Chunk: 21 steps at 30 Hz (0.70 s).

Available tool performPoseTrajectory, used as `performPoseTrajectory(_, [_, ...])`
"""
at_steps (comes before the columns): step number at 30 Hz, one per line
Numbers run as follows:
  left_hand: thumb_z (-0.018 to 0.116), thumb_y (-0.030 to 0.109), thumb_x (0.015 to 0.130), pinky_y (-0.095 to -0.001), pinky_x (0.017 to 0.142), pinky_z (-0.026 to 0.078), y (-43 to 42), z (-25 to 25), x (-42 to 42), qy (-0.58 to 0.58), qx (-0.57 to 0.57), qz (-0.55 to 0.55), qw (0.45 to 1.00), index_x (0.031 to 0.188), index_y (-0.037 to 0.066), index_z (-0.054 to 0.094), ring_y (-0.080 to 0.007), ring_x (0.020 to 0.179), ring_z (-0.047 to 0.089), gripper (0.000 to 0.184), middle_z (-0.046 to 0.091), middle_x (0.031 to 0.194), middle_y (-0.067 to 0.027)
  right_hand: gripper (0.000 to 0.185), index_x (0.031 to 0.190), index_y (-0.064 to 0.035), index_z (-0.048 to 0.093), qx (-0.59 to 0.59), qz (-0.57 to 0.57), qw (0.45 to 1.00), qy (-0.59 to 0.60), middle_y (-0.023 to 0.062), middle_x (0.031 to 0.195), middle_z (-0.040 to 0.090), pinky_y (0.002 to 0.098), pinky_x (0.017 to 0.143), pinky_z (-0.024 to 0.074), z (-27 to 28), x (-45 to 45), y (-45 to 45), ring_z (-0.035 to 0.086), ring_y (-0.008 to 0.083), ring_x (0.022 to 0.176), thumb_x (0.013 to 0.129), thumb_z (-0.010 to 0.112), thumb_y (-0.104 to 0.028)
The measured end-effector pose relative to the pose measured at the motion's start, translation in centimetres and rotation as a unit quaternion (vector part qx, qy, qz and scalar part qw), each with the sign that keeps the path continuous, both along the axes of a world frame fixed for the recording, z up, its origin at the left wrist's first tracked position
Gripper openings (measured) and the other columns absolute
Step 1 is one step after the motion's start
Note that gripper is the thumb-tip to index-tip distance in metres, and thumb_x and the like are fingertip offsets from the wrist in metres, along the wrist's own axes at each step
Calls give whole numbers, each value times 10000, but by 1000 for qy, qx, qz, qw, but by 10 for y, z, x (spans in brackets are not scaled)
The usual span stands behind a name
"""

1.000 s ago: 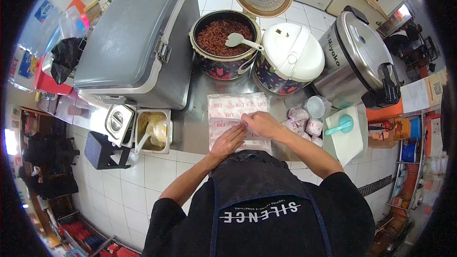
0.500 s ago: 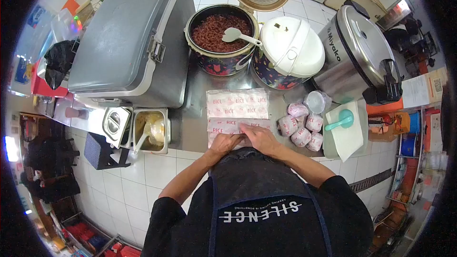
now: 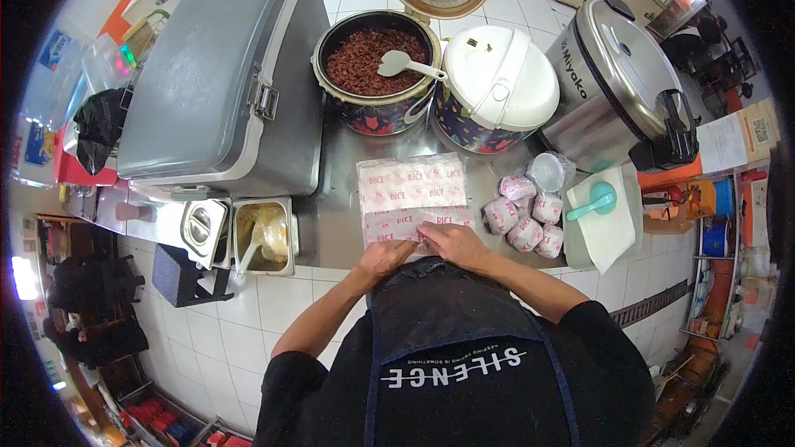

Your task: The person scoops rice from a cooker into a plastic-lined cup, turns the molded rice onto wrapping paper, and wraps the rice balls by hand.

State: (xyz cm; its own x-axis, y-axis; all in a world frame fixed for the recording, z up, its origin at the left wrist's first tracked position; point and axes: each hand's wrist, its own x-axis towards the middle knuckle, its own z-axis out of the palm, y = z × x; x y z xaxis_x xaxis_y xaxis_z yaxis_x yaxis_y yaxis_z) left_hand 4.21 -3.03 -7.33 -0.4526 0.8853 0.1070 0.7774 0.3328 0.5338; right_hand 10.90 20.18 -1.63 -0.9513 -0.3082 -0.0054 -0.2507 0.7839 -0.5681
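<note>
A sheet of wrapping paper (image 3: 397, 223), printed with red "RICE" lettering, lies at the near edge of the metal counter. It overlaps more printed paper (image 3: 411, 178) just behind it. My left hand (image 3: 387, 257) is closed on the near edge of the front sheet, its fingertips pointing right. Close beside it, my right hand (image 3: 454, 243) pinches the same sheet, with finger and thumb at its near middle. Several wrapped rice portions (image 3: 524, 233) in matching paper are grouped to the right of my right hand.
An open rice cooker (image 3: 377, 112) of reddish rice holds a rice paddle (image 3: 406, 64). Beside it stand a white-lidded cooker (image 3: 505, 74) and a steel Miyako cooker (image 3: 604, 91). A grey cooler box (image 3: 215, 74) and food pan (image 3: 286, 261) are left; a turquoise scoop (image 3: 598, 201) lies right.
The front sheet has shifted toward me, showing more of its print and separating slightly from the paper behind. Both hands stay at its near edge. The view has shifted slightly.
</note>
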Motion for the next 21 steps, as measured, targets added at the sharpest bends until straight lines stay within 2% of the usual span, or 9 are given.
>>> performPoseTrajectory(3, [667,123,916,-377,847,596,-7,38,-8,80,173,-97,977,1140,24,701,-276,996,711,248,729,1080,-115,286,1223,-86,634,5,34,998,44,188,1189,700,403,812,601,-9,-1,4,707,343,1018,963,602,-202])
performPoseTrajectory(6, [633,110,866,-383,925,574,-5,48,-9,123,177,-77,973,1163,1,680,-296,1048,698,320,698,1194,-133,281,1195,-82,647,-14,82,995,56,162,1208,695,392,837,596,-10,-4,13,697,322,1065,956,614,-225])
performPoseTrajectory(9, [644,94,846,-390,934,571,0,30,-15,125,136,2,983,1161,5,687,-286,1038,703,330,710,1161,-135,273,1171,-67,664,-7,141,986,86,143,1218,687,370,906,576,-27,5,40,655,281,1174,932,632,-194])
performPoseTrajectory(11, [676,59,863,-405,874,596,-7,8,-18,106,163,3,981,1097,4,709,-300,979,722,242,729,1084,-141,236,1152,-54,681,46,156,980,114,129,1235,677,352,955,556,-27,15,61,611,253,1261,935,629,-131])
performPoseTrajectory(14, [692,30,879,-411,809,611,-20,-11,-25,94,157,5,983,1022,16,734,-300,905,737,149,748,991,-136,295,1116,-48,679,69,94,977,179,110,1103,700,356,991,525,-54,34,68,592,264,1266,844,648,-157])
performPoseTrajectory(15, [692,25,883,-410,791,613,-22,-13,-26,94,148,8,985,1000,22,741,-297,882,741,127,752,963,-131,282,1112,-38,674,59,52,988,135,120,1096,703,371,965,532,-50,34,66,614,273,1221,854,637,-147])
performPoseTrajectory(17, [707,48,872,-395,764,606,-21,-2,-29,12,122,53,991,962,27,749,-296,858,738,101,753,919,-131,258,1103,-18,664,39,-34,998,45,141,1081,709,400,913,546,-34,30,51,658,292,1131,875,614,-126])
performPoseTrajectory(20, [769,118,821,-398,740,588,-8,0,-37,-134,58,159,976,937,46,760,-305,818,730,137,750,862,-135,246,1084,5,653,26,-150,982,-110,195,1052,713,442,841,549,-35,1,39,689,336,979,874,601,-112])
performPoseTrajectory(21, [796,148,798,-404,735,581,-3,0,-40,-184,30,200,962,934,55,764,-309,805,727,168,748,845,-138,207,1034,5,636,51,-184,971,-144,196,1020,710,465,839,542,-33,-9,34,679,361,977,864,614,-111])
